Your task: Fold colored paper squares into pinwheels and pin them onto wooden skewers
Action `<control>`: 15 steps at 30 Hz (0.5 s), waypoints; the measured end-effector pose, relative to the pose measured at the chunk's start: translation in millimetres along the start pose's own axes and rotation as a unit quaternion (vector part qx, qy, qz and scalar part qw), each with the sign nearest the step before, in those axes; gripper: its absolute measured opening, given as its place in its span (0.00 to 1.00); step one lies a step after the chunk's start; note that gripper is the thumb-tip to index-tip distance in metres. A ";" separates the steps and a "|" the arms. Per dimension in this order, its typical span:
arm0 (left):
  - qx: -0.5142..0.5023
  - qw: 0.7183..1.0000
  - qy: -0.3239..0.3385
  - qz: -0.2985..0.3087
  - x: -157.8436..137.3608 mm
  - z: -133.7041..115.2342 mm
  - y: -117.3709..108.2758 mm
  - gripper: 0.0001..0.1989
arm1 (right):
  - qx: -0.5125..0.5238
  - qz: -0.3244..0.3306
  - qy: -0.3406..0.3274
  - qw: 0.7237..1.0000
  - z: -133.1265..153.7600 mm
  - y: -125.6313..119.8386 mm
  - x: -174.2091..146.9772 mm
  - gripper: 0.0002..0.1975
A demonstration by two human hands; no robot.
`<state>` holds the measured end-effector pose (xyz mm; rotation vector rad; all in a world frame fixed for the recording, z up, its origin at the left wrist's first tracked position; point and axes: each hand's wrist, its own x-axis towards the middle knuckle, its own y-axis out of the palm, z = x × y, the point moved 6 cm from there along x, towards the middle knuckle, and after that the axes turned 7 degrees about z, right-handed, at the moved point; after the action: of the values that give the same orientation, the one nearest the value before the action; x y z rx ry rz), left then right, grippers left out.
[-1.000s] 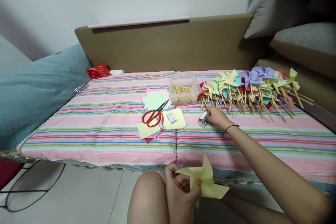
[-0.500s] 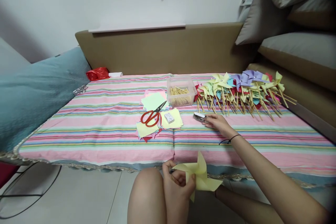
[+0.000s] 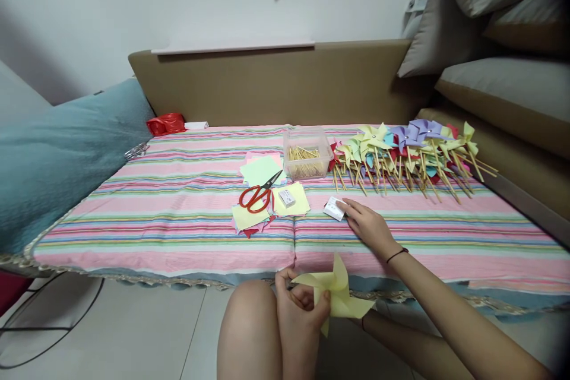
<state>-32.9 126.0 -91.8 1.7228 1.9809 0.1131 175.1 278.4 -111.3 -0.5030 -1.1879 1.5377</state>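
Note:
My left hand [image 3: 300, 314] rests against my bare knee at the front edge. Its thumb and fingers pinch a pale yellow paper pinwheel [image 3: 339, 294] at the centre, and no stick shows on it. Over the striped cloth, my right hand [image 3: 367, 225] grips the right end of a small white box [image 3: 333, 208], printed side up. To the left, a similar small box [image 3: 287, 198] lies on yellow paper squares [image 3: 300, 193]. Red-handled scissors [image 3: 257, 197] rest across the neighbouring stacks of coloured paper [image 3: 262, 170].
Behind the papers stands a clear plastic tub [image 3: 308, 154] of thin wooden sticks. Many finished pinwheels [image 3: 409, 142] on sticks are heaped at the right, below stacked cushions [image 3: 512, 89]. A red plastic bag [image 3: 165, 124] lies at the far left of the striped cloth [image 3: 155, 202].
In my right hand the small box has turned from showing a shiny, dark side to its white printed face, and has come slightly nearer. My left hand and the pinwheel have barely moved.

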 end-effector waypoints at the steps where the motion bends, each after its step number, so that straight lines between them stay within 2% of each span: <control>1: 0.001 1.000 0.004 -0.004 0.1 -0.1 -1.0 0.30 | -0.032 0.007 -0.017 0.999 3.7 0.5 1.6 0.22; 3: 0.005 1.000 0.008 -0.006 0.8 1.0 -2.3 0.30 | -0.037 0.010 -0.034 0.999 7.6 0.9 4.9 0.19; 6: 0.005 1.000 0.013 0.002 2.9 5.2 -3.0 0.30 | 0.052 -0.022 0.002 0.998 2.4 -0.8 9.7 0.14; 10: 0.002 1.000 0.030 -0.007 5.1 9.3 -5.0 0.30 | 0.105 -0.099 0.102 0.984 -16.8 -5.9 13.2 0.15; 15: -0.023 0.999 0.041 -0.026 4.4 7.9 -2.2 0.29 | 0.161 -0.161 0.242 0.943 -50.5 -9.9 9.6 0.17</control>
<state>-31.8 127.7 -100.9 1.6624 2.0643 0.2129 217.5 307.5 -120.9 -0.4087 -0.5884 1.1994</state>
